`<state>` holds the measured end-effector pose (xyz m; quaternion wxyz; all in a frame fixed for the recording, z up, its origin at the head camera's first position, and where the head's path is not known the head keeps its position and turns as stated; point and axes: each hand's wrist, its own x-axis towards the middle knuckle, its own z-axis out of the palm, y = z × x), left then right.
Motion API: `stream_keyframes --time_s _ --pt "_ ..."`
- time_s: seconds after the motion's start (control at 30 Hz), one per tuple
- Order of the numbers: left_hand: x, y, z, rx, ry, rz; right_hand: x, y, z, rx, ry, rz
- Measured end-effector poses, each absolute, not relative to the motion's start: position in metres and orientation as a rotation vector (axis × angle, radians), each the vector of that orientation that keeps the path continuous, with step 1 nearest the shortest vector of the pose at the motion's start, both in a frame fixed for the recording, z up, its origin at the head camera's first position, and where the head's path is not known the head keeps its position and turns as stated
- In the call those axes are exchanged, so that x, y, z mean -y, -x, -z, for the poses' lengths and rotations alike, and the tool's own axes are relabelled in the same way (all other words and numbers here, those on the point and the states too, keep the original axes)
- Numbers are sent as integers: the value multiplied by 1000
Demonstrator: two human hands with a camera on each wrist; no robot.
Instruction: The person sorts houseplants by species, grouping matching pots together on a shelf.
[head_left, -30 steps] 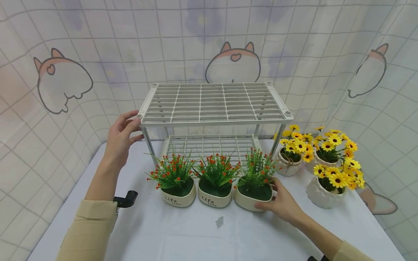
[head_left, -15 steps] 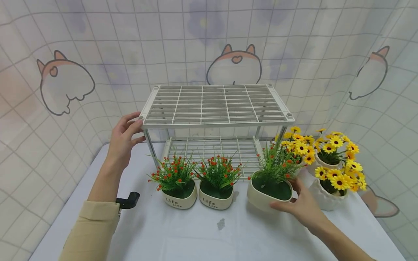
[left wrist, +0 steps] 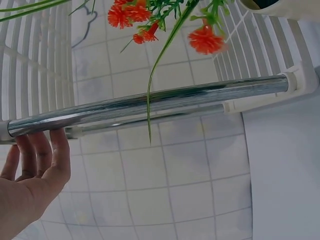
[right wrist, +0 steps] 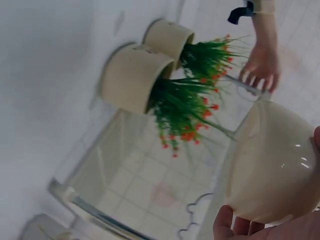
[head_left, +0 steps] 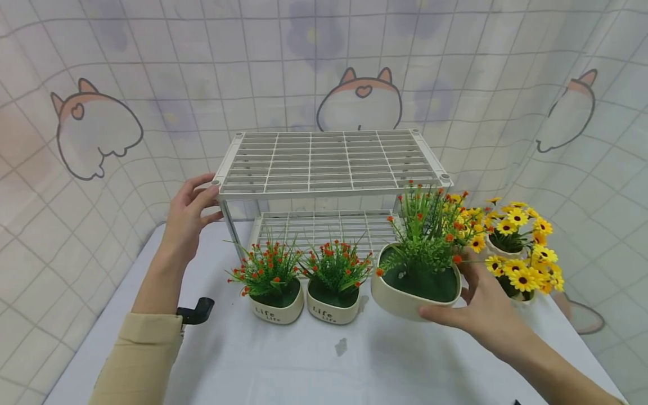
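Observation:
My right hand grips a cream pot of green sprigs with small red flowers and holds it in the air, right of the white two-tier rack. In the right wrist view the pot's glossy side fills the right, with my right hand under it. My left hand holds the rack's top-left front corner, fingers against the chrome post; my left hand shows at that view's lower left. Two more red-flower pots stand on the table before the rack.
Pots of yellow daisies crowd the table's right side, just behind the lifted pot. A small grey stain marks the white tablecloth. A patterned curtain hangs close behind and to both sides.
My right hand has lifted the rightmost red-flower pot off the table and carried it up and to the right. My left hand has stayed on the rack corner.

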<state>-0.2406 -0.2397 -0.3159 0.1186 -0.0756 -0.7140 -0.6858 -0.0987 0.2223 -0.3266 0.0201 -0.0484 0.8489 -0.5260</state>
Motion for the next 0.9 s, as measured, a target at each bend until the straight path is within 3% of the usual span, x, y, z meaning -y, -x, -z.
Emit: stream_keyframes --time_s 0.43,0.9 --pt "237 238 312 2132 194 1960 -193 128 256 -2604 406 1741" --pt "241 237 311 2182 217 1931 -144 210 222 -2618 375 1894"
